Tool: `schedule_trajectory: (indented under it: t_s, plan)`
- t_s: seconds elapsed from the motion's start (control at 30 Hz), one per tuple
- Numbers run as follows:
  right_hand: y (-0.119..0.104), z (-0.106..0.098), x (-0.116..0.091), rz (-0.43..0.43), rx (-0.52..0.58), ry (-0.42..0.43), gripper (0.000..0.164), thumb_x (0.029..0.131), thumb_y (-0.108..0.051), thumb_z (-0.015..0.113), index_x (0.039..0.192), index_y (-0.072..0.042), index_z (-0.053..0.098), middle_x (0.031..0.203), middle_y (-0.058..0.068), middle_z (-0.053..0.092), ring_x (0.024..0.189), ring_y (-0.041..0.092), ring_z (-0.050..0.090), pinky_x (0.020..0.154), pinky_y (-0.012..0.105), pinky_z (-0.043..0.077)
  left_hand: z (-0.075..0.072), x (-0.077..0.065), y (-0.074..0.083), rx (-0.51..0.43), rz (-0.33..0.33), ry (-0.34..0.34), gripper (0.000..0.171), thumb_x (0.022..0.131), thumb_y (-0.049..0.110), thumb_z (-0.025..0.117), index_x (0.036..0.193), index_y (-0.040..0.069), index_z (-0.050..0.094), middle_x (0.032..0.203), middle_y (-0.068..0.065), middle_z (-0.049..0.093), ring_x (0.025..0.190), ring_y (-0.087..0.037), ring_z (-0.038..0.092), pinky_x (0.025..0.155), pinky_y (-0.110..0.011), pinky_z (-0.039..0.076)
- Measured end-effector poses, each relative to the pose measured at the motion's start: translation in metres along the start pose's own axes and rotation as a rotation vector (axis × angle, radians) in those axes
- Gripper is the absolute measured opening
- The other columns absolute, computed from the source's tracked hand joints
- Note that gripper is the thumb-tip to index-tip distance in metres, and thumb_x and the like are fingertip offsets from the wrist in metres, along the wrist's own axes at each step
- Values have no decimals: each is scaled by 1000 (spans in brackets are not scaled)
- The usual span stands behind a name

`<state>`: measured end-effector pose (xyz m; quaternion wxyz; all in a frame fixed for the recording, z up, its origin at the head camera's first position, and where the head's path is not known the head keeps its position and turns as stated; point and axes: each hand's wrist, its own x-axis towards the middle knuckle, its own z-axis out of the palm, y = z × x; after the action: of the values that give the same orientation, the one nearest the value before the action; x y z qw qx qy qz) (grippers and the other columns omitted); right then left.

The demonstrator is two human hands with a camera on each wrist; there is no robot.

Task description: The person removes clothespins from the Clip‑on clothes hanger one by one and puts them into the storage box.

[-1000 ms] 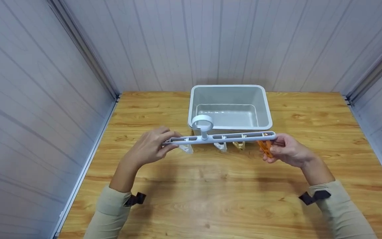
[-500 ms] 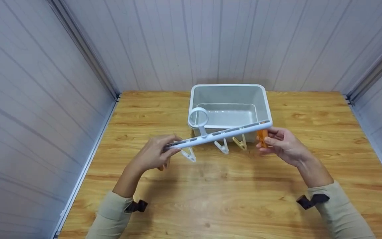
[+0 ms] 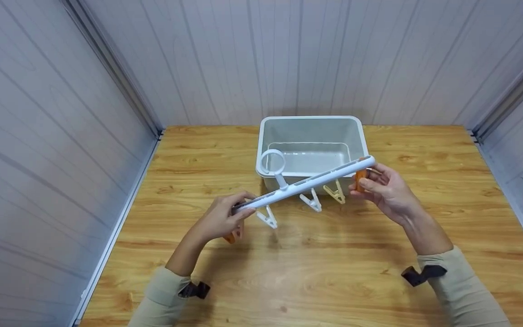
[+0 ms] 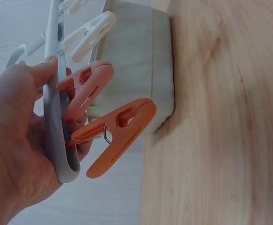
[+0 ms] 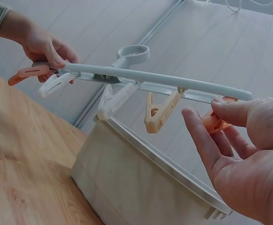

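Note:
A white clip hanger (image 3: 318, 181) with a ring-shaped hook (image 3: 266, 157) is held above the table, its right end farther from me. My left hand (image 3: 225, 214) grips its left end between thumb and fingers. Beside that hand, in the left wrist view, hang an orange clip (image 4: 124, 136) and a pink clip (image 4: 90, 89). Farther along are two white clips (image 5: 56, 85) and a yellow clip (image 5: 156, 117). At the right end my right hand (image 3: 391, 195) pinches another orange clip (image 5: 213, 123), partly hidden by the fingers.
Behind the hanger, a light grey bin (image 3: 311, 119) stands on the wooden table (image 3: 325, 272), near the back wall (image 3: 225, 63). Part of the hanger overlaps the bin's front edge in the head view. Panelled walls also stand on the left and right.
The hanger's right end has swung up and away while its left end has come nearer and slightly right, so the bar slants. Both hands have kept their holds; the clips now hang more visibly.

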<state>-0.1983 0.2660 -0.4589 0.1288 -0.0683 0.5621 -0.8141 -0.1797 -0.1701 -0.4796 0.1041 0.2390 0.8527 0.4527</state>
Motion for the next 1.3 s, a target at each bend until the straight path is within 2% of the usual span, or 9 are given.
schedule_trajectory:
  t_s: [0.23, 0.53, 0.7, 0.9, 1.07, 1.23, 1.3]
  plan:
    - [-1, 2, -1, -15, 38, -13, 37, 112, 8, 57, 137, -16, 67, 115, 6, 76, 97, 19, 83, 91, 31, 71, 0, -1, -2, -26, -4, 26, 27, 113, 22, 70, 137, 10, 72, 89, -17, 76, 54, -16, 72, 45, -27, 54]
    - [-3, 0, -2, -13, -7, 35, 33, 112, 9, 56, 137, -12, 63, 112, 5, 74, 97, 17, 82, 91, 31, 71, -4, -5, -8, -96, -21, 42, 28, 114, 19, 67, 139, 7, 70, 95, -20, 75, 57, -17, 76, 47, -31, 59]
    - [-6, -3, 1, -4, -19, 15, 34, 112, 8, 57, 138, -13, 62, 113, 4, 74, 98, 17, 82, 92, 32, 71, -11, -8, -11, -123, -44, 59, 31, 115, 19, 66, 143, 4, 69, 96, -20, 76, 58, -18, 76, 48, -33, 59]
    - [-15, -8, 13, 29, -25, 6, 33, 112, 5, 61, 139, -14, 62, 112, 4, 75, 98, 17, 83, 91, 31, 71, -21, -13, -18, -117, -49, 112, 33, 116, 21, 65, 144, 4, 69, 97, -21, 75, 59, -22, 78, 52, -38, 64]
    - [-23, -12, 24, 81, -25, 45, 33, 110, 4, 66, 139, -11, 60, 107, 4, 75, 96, 18, 83, 90, 32, 71, -30, -21, -24, -112, -48, 175, 31, 116, 20, 65, 142, 3, 70, 99, -22, 73, 58, -15, 76, 53, -45, 66]
    - [-31, -13, 35, 101, -14, 67, 36, 108, 4, 69, 139, -10, 57, 103, 5, 73, 94, 18, 84, 88, 32, 71, -37, -28, -28, -121, -51, 234, 30, 115, 17, 66, 141, 2, 70, 103, -23, 73, 59, -10, 75, 55, -45, 67]
    - [-33, -13, 40, 104, -14, 70, 37, 107, 5, 69, 139, -9, 56, 103, 5, 72, 93, 19, 84, 88, 31, 71, -39, -31, -29, -128, -55, 256, 30, 114, 16, 67, 141, 2, 71, 105, -22, 74, 59, -9, 75, 55, -40, 67]
